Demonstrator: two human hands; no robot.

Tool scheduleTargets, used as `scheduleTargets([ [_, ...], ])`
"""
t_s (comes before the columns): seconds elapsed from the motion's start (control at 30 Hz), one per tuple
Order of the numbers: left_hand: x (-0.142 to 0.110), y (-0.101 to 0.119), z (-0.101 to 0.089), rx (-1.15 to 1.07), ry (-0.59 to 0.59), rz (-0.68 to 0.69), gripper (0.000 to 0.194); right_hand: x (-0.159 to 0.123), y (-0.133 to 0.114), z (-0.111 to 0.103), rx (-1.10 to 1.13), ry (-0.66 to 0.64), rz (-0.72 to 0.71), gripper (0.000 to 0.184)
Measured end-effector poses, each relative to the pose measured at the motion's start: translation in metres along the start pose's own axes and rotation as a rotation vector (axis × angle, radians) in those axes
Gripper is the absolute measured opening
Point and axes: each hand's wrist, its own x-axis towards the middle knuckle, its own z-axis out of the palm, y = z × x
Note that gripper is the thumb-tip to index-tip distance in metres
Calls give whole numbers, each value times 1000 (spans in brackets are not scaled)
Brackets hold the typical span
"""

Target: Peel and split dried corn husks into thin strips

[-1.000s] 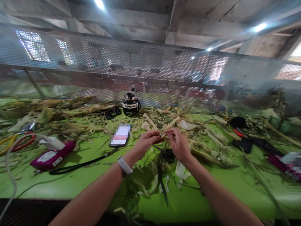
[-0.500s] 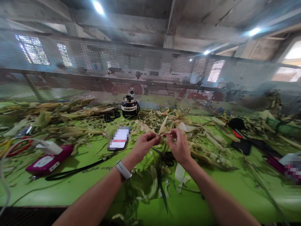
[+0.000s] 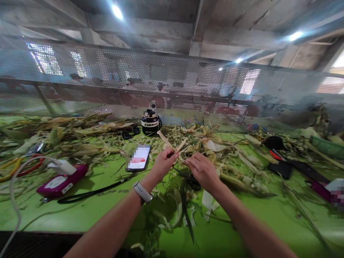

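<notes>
Fingers (image 3: 173, 157) of left hand (image 3: 162, 165) pinch pale strips (image 3: 182, 144), right hand (image 3: 202, 169) near, its grip I cannot tell, green worktop (image 3: 72, 216) below.

The strips (image 3: 182, 144) in my left fingers (image 3: 170, 154) are pale cream-yellow. My watch band (image 3: 142, 191) is white, my counter (image 3: 48, 216) bright green. The husks (image 3: 80, 126) run from straw to dull green. The bottle (image 3: 149, 129) is black, its white band darkly lettered; the phone screen (image 3: 140, 154) is white with a red stripe. I see a magenta power block (image 3: 57, 184), a black strap (image 3: 94, 192) and grey mesh (image 3: 150, 73) dotted all over with holes.
</notes>
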Motion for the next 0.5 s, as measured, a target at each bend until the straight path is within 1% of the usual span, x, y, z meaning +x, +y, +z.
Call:
scheduleTargets([
  [0.1, -1, 2, -3, 144, -176, 72, 22, 1, 5, -5, 46, 119, -46, 20],
  [0.2, -1, 1, -5, 259, -366, 168, 22, 2, 11, -4, 97, 218, -8, 17],
  [0.3, 0, 0, -5, 310, -495, 229, 22, 2, 12, 0, 117, 187, 97, 18],
  [0.37, 0, 1, -4, 327, -514, 232, 20, 2, 10, 3, 137, 154, 165, 20],
  [0.5, -6, 10, -1, 323, -438, 167, 14, 2, 5, 5, 270, 161, 294, 21],
])
